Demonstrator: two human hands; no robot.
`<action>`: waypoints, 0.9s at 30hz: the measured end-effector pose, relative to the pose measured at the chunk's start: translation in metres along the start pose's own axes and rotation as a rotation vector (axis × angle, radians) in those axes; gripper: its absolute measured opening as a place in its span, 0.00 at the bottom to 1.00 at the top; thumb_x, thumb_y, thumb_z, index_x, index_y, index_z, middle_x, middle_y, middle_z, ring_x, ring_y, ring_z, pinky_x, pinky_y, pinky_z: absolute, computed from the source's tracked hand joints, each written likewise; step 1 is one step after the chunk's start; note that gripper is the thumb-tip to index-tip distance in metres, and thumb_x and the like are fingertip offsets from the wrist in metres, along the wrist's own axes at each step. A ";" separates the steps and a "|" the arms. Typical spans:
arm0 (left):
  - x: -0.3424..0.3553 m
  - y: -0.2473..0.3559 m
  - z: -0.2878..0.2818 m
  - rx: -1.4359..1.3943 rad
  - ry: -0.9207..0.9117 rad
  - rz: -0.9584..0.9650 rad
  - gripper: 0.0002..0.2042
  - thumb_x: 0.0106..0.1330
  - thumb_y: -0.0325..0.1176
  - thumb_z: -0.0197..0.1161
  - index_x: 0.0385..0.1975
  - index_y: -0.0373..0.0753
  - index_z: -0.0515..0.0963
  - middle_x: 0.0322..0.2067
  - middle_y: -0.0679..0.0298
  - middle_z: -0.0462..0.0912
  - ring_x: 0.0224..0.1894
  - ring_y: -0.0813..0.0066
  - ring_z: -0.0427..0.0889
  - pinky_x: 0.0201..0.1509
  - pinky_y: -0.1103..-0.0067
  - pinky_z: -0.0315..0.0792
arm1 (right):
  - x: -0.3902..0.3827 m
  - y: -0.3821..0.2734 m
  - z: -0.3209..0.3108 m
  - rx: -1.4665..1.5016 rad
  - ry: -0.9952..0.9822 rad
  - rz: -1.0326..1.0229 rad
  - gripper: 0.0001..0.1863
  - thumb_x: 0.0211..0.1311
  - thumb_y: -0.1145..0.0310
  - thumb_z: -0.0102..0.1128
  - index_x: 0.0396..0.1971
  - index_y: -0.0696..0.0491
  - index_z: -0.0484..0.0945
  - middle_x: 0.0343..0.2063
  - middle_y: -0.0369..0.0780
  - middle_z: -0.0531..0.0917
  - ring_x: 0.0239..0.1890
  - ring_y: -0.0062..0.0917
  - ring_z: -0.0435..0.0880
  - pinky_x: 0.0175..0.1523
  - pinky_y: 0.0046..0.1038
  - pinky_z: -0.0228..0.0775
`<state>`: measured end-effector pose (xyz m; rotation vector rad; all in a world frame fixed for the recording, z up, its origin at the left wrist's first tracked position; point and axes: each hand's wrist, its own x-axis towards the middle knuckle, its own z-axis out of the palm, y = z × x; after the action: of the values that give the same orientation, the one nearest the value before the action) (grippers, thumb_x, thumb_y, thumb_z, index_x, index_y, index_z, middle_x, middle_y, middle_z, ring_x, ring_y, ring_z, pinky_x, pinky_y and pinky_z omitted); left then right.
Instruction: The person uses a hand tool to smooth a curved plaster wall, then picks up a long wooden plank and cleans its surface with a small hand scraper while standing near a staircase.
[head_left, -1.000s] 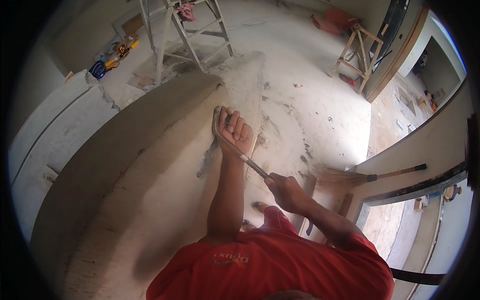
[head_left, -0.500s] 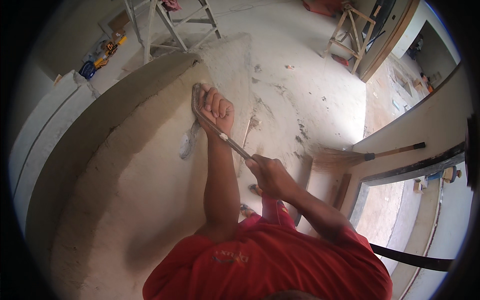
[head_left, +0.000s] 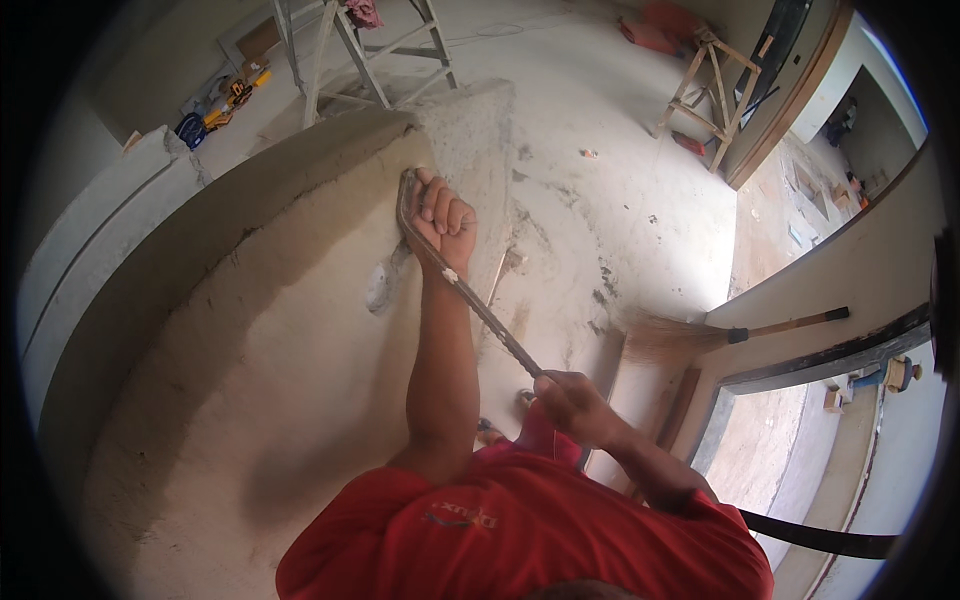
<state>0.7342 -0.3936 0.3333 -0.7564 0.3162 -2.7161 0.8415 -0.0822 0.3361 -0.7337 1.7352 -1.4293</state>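
A long, thin, grey-brown bar [head_left: 492, 322] with a white patch partway along crosses in front of me, bent near its upper end. Whether it is stiff or flexible I cannot tell. My left hand [head_left: 446, 212] is closed at the bent end, fingers curled, close against the pale face of a low plastered wall [head_left: 300, 330]. Over the left wrist the bar slants down to my right hand [head_left: 575, 405], which is wrapped round its lower part near my body. Beside my left forearm, a whitish patch or hollow [head_left: 379, 287] marks the wall.
A metal stepladder [head_left: 350, 50] stands beyond the wall's far end. To the right, a broom [head_left: 690, 335] leans by a doorway. A wooden trestle [head_left: 715, 95] stands on the dusty floor [head_left: 570, 210] farther back. Yellow tools [head_left: 237, 93] lie at far left.
My right hand has moved down and to the right, toward my body, and more of the bar shows between my hands. My left hand keeps its place at the bent end.
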 end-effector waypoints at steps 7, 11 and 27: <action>-0.002 0.001 -0.003 0.009 -0.011 -0.008 0.12 0.82 0.32 0.47 0.42 0.35 0.78 0.16 0.73 0.62 0.12 0.83 0.54 0.16 0.81 0.50 | -0.002 0.006 0.007 -0.048 0.010 0.022 0.26 0.85 0.53 0.43 0.30 0.58 0.72 0.17 0.33 0.68 0.22 0.18 0.64 0.28 0.31 0.64; -0.004 0.003 -0.004 -0.037 -0.023 -0.002 0.13 0.82 0.31 0.46 0.46 0.33 0.79 0.16 0.73 0.61 0.12 0.83 0.53 0.17 0.81 0.48 | -0.001 0.002 0.012 -0.090 0.047 0.001 0.26 0.85 0.53 0.43 0.29 0.59 0.71 0.16 0.37 0.68 0.22 0.22 0.65 0.30 0.34 0.66; -0.005 0.003 -0.003 0.122 -0.015 -0.035 0.20 0.82 0.30 0.46 0.69 0.34 0.67 0.18 0.73 0.63 0.14 0.83 0.54 0.18 0.81 0.52 | -0.011 0.004 0.055 -0.195 0.227 -0.093 0.26 0.84 0.55 0.45 0.28 0.60 0.71 0.18 0.43 0.69 0.22 0.28 0.65 0.31 0.38 0.65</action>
<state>0.7375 -0.3947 0.3280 -0.7545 0.1339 -2.7318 0.8931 -0.1023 0.3295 -0.7887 2.0615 -1.4657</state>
